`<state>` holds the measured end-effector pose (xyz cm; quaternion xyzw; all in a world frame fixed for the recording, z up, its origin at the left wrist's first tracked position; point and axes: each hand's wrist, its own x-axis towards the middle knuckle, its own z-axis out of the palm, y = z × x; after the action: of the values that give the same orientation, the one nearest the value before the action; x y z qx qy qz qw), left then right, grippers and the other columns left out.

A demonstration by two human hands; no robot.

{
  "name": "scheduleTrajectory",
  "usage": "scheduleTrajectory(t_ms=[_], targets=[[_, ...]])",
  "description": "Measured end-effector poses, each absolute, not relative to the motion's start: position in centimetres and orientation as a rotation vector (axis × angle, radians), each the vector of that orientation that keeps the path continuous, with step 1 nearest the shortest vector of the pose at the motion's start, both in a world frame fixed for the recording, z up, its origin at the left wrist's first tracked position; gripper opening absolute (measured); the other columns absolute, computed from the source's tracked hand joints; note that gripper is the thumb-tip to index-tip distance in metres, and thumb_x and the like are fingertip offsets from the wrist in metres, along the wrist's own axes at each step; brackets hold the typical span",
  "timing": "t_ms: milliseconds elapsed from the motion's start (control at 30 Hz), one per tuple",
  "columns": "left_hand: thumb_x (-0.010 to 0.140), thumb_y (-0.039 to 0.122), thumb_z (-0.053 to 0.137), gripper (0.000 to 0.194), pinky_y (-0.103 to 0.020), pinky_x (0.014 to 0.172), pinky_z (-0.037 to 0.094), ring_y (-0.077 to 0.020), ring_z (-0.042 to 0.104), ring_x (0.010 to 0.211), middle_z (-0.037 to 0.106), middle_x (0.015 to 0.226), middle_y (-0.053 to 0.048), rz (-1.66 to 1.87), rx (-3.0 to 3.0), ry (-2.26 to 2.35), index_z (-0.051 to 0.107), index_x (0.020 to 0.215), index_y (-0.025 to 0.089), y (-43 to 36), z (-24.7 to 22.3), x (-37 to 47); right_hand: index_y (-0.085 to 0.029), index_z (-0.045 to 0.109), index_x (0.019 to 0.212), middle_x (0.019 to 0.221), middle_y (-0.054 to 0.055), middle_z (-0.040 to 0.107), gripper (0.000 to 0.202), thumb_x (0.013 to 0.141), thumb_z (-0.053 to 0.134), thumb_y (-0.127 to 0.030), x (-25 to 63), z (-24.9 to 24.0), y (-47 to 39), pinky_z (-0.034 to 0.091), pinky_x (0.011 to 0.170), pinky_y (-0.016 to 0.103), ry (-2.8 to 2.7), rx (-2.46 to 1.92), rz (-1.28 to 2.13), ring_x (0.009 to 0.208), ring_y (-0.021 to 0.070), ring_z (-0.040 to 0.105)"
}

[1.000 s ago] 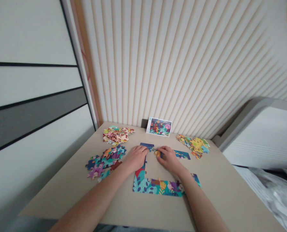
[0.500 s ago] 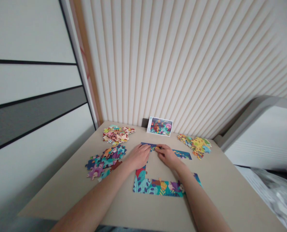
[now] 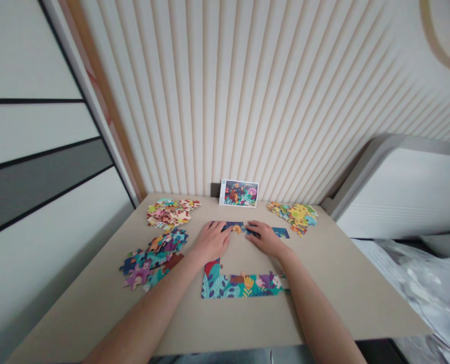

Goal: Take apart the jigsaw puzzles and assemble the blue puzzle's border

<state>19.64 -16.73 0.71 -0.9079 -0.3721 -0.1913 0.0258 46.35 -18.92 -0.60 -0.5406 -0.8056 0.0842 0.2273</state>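
Observation:
A jigsaw puzzle border (image 3: 225, 290) lies on the table, with a colourful bottom strip and a dark blue top strip (image 3: 234, 223). My left hand (image 3: 212, 241) rests at the top left corner, its fingers stretched flat over the blue pieces and covering part of the left side. Across from it, my right hand (image 3: 265, 238) has thumb and fingers bent around the top strip's right part, dark blue showing between them. An orange-patterned puzzle piece (image 3: 236, 229) shows between both hands. My right forearm hides the border's right side.
Loose pieces form a pinkish pile (image 3: 172, 215), a blue-purple pile (image 3: 160, 255) beside my left forearm and a yellow pile (image 3: 295, 216) at the back right. A picture card (image 3: 239, 193) leans against the ribbed wall. Plastic wrapping (image 3: 418, 275) lies right of the table (image 3: 217, 328).
My right fingers have moved off the orange-patterned piece and now span the strip to its right. The top strip's right end lies straighter. The camera view has shifted.

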Motion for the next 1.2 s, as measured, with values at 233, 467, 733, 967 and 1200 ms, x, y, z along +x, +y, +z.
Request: scheduleTrajectory(t_ms=[233,467,733,967,1200], targets=[[0.101,0.031,0.041,0.038,-0.043,0.104,0.037,-0.026,0.053,0.118,0.06,0.128,-0.009,-0.564,-2.805,-1.146,0.059,0.134,0.027,-16.5,0.5,19.3,-0.029,0.07,0.127,0.126,0.007,0.068,0.033,0.099,0.055,-0.038,47.8,-1.5,-18.0,0.047,0.105,0.041,-2.201,-1.377,0.258,0.116,0.0244,0.063],[0.101,0.033,0.041,0.039,-0.043,0.105,0.038,-0.0262,0.052,0.12,0.059,0.13,-0.01,-0.58,-2.816,-1.174,0.058,0.136,0.026,-16.6,0.2,19.3,-0.029,0.069,0.127,0.127,0.008,0.065,0.033,0.1,0.052,-0.037,47.7,-1.5,-18.2,0.046,0.104,0.042,-2.166,-1.377,0.254,0.118,0.0244,0.06],[0.102,0.036,0.04,0.04,-0.045,0.105,0.038,-0.0272,0.051,0.121,0.058,0.13,-0.01,-0.576,-2.83,-1.188,0.058,0.136,0.027,-16.5,0.0,19.4,-0.031,0.068,0.128,0.129,0.009,0.063,0.033,0.099,0.054,-0.038,46.6,-2.1,-17.3,0.044,0.104,0.045,-2.197,-1.419,0.205,0.119,0.0256,0.058],[0.102,0.035,0.039,0.04,-0.044,0.104,0.039,-0.0272,0.051,0.12,0.057,0.131,-0.011,-0.564,-2.813,-1.157,0.058,0.136,0.025,-16.7,0.2,19.4,-0.031,0.07,0.127,0.132,0.009,0.06,0.032,0.099,0.053,-0.034,45.8,-0.9,-17.7,0.042,0.105,0.045,-2.241,-1.49,0.161,0.121,0.0257,0.055],[0.102,0.034,0.039,0.041,-0.045,0.103,0.04,-0.0274,0.05,0.12,0.057,0.131,-0.011,-0.553,-2.821,-1.172,0.058,0.137,0.025,-16.6,0.1,19.4,-0.031,0.071,0.124,0.129,0.009,0.061,0.032,0.098,0.054,-0.031,45.4,0.5,-17.6,0.042,0.102,0.042,-2.34,-1.56,0.133,0.12,0.0253,0.056]])
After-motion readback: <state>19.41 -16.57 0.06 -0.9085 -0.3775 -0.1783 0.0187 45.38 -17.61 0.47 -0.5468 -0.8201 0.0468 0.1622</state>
